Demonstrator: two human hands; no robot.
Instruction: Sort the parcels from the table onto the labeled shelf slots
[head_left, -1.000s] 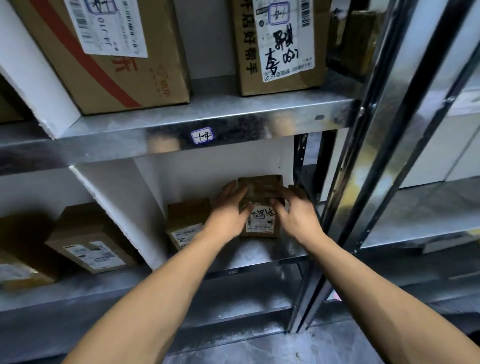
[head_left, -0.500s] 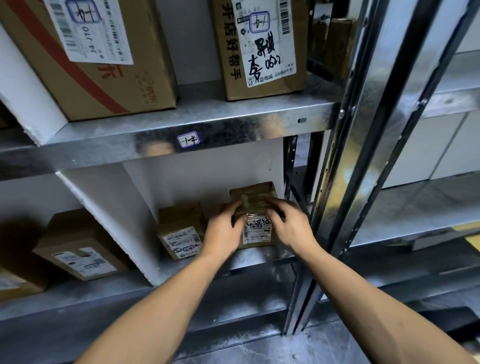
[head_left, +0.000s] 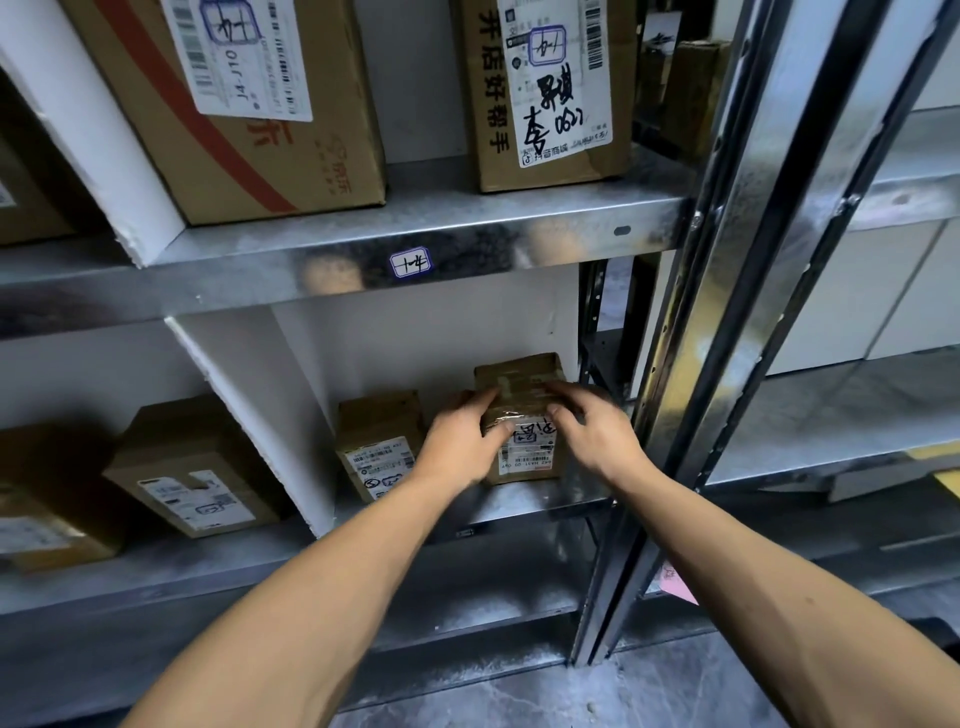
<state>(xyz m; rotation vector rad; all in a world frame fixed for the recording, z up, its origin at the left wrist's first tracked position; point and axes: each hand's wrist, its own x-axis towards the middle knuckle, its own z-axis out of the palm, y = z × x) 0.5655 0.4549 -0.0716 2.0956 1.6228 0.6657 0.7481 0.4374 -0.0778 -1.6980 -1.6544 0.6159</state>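
Observation:
A small brown parcel (head_left: 527, 453) with a white label stands upright on the lower steel shelf (head_left: 540, 503), in the slot under a blue-edged label sticker (head_left: 410, 263). My left hand (head_left: 460, 441) grips its left side, thumb on the front. My right hand (head_left: 592, 435) lies on its top and right edge, fingers spread and thumb touching the front. A second small parcel (head_left: 378, 446) sits just to the left, apart from it.
A white divider (head_left: 254, 400) walls the slot on the left; another parcel (head_left: 192, 470) lies beyond it. Two big cartons (head_left: 249, 104) (head_left: 550, 93) stand on the shelf above. A steel upright (head_left: 691, 364) is close on the right.
The parcel stays in the slot while my view has moved in closer. My right hand's fingers have loosened and spread over the top.

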